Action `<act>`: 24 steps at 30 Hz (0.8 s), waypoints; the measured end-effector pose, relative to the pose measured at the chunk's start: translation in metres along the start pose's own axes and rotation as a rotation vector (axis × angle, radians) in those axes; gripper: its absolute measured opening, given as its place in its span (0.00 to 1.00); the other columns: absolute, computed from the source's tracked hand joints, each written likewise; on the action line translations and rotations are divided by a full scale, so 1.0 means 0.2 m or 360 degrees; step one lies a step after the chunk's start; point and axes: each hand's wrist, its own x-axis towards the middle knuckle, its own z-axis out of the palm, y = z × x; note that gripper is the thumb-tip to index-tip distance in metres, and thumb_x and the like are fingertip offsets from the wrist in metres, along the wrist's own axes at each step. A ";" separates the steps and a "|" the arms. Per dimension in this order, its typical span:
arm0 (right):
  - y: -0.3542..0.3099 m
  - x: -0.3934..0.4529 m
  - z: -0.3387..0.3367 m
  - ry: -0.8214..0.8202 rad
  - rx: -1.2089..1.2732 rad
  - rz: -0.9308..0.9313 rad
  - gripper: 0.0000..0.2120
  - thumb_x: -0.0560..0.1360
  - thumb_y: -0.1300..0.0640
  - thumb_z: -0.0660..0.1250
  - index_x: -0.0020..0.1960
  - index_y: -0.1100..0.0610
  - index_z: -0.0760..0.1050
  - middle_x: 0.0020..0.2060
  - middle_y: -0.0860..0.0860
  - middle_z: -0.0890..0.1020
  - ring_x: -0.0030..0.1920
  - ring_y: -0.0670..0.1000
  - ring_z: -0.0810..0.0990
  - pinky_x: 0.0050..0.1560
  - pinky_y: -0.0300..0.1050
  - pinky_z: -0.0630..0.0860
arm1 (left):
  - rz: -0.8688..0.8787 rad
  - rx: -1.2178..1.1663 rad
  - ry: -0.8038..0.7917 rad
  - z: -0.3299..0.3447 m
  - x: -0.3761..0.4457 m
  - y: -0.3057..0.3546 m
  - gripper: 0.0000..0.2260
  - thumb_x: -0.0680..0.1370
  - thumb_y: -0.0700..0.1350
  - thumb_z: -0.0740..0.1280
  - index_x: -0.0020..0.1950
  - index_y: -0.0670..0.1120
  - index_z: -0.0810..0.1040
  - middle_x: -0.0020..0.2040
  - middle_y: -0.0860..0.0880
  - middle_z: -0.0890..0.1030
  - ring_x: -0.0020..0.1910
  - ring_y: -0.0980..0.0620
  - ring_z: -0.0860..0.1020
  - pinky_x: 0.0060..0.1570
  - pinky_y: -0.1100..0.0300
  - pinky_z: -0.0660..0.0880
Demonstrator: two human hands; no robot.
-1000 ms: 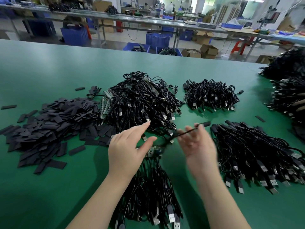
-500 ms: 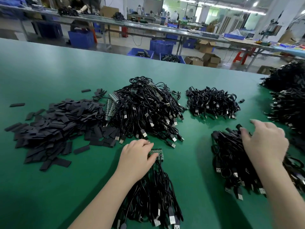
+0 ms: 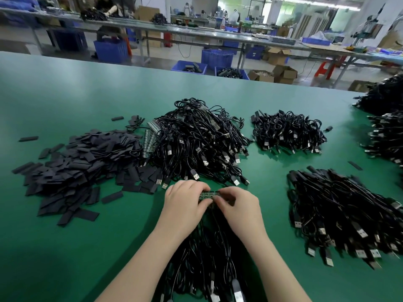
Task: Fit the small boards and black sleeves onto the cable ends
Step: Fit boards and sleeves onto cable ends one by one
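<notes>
Both hands meet over the near bundle of black cables (image 3: 209, 253) on the green table (image 3: 65, 247). The left hand (image 3: 185, 203) and the right hand (image 3: 238, 207) each pinch one end of a small strip of green boards (image 3: 210, 194) — it sits at the far tip of that bundle. Left of the bundle lies the heap of flat black sleeves (image 3: 78, 168); beyond it, the large pile of USB cables (image 3: 200, 142); to its right, a sleeved-cable pile (image 3: 344, 212).
</notes>
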 end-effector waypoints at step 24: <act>-0.06 -0.10 -0.12 0.0660 0.0478 -0.0102 0.08 0.77 0.57 0.70 0.42 0.46 0.76 0.36 0.41 0.81 0.36 0.40 0.79 0.37 0.31 0.72 | 0.0014 -0.0069 0.0185 0.02 -0.01 0.09 0.06 0.77 0.50 0.69 0.52 0.54 0.84 0.48 0.58 0.83 0.52 0.54 0.78 0.56 0.59 0.66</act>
